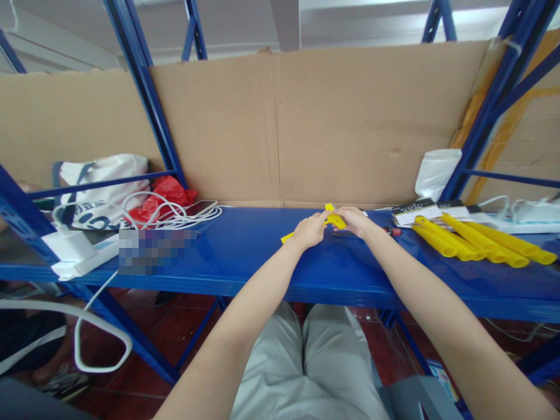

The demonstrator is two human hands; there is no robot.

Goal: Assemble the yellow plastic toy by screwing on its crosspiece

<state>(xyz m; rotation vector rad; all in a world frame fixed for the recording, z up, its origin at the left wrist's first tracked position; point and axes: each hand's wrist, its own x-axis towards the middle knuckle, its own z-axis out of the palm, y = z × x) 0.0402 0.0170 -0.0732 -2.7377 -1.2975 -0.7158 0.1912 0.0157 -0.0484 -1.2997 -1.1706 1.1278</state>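
Over the blue shelf top (pixel 245 245), both hands meet at a yellow plastic piece (pixel 335 220). My left hand (pixel 310 230) is closed around it, and a yellow end shows past the wrist. From the other side, my right hand (pixel 355 219) has its fingers pressed on the same piece near its upper end. The fingers hide much of its shape, so its exact kind cannot be made out. Just right of my right wrist lies a tool with a red and black handle (pixel 394 231), partly hidden by the arm.
Several yellow tubes (pixel 476 242) lie at the right, beside black-and-white boxes (pixel 417 211) and a white pouch (pixel 437 172). A power strip (pixel 87 256), white cables (pixel 192 217), a red bag (pixel 168 195) and a white cloth bag (pixel 105 186) occupy the left. Cardboard (pixel 350 122) stands behind.
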